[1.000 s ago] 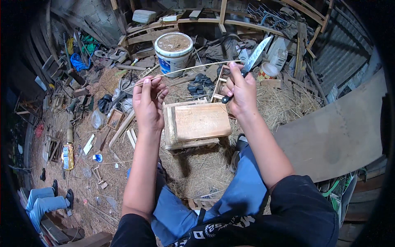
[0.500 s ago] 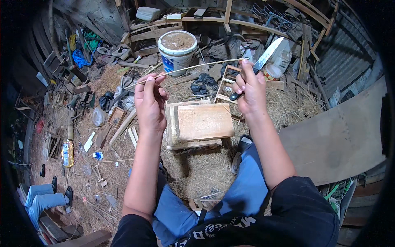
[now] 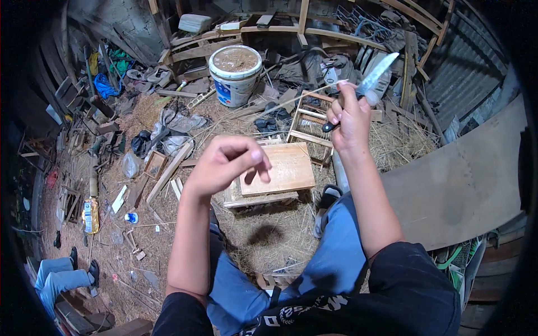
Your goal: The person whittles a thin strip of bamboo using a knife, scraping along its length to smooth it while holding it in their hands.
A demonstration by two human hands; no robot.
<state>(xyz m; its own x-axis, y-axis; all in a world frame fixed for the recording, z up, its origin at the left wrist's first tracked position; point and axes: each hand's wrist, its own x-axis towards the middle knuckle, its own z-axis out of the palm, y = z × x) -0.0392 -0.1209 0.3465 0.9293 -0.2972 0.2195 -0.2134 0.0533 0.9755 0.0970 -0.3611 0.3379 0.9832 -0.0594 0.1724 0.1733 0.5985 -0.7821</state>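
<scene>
1. Above the knees, the left hand (image 3: pixel 227 162) hangs empty, fingers loosely curled, over a wooden block (image 3: pixel 277 171) on the straw
2. Further out, well apart from it, the right hand (image 3: pixel 347 115) grips a knife (image 3: pixel 372 75), blade pointing up and away, with a thin stick (image 3: pixel 314 92) pinched alongside
3. Beyond stands a white bucket (image 3: pixel 235 75)

dim shed, soft overhead light, dark fisheye rim, edges bent.
</scene>
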